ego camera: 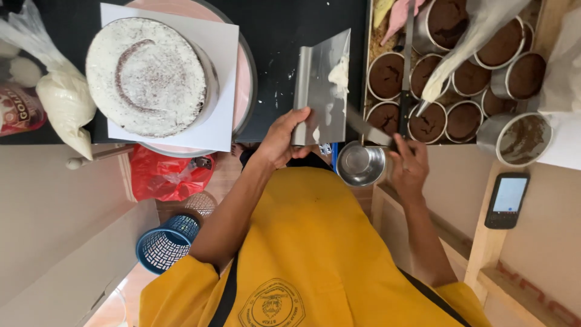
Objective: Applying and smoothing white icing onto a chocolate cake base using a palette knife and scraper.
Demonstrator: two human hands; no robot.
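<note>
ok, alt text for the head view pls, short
A person in a yellow apron holds a metal bench scraper smeared with white cream in the left hand and a palette knife in the right hand. A white-frosted round cake sits on a turntable at left; a tray of chocolate cakes in tins sits at right.

White-frosted cake [147,75], silver scraper [321,85] smeared white, yellow apron [315,242], blue basket [166,242].

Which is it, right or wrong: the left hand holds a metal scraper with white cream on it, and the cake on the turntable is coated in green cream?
Wrong in one point: the head view shows the cake on the turntable coated in white cream, not green. The left hand holds the metal scraper with white cream.
</note>
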